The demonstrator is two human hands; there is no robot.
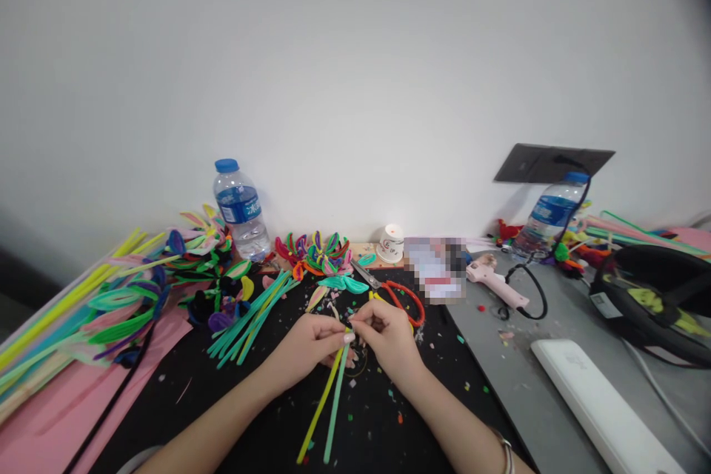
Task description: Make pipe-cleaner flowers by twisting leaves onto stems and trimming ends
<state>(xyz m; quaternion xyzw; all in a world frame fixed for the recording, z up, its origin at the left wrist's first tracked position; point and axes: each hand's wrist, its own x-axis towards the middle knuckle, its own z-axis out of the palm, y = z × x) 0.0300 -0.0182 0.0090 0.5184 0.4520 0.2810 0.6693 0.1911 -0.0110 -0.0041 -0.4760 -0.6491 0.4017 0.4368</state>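
Note:
My left hand [318,342] is closed, thumb and forefinger pinching a yellow pipe cleaner [319,411] and a mint-green pipe cleaner [335,411] near their upper ends. Both stems hang down side by side toward the front of the black mat. Against them, my right hand [386,329] pinches at the top of the stems, its fingertips almost touching the left ones. The exact tips are hidden by the fingers. Just behind the right hand lie scissors [405,302] with red handles. A bundle of mint-green pipe cleaners [255,318] rests left of my left hand.
Colourful pipe-cleaner flowers [316,252] lie along the wall. Water bottles stand at left [240,211] and right [549,218], with an upturned paper cup [391,244] between. A pink glue gun [497,287], white power bank-like bar [600,404] and black headgear [649,304] occupy the right.

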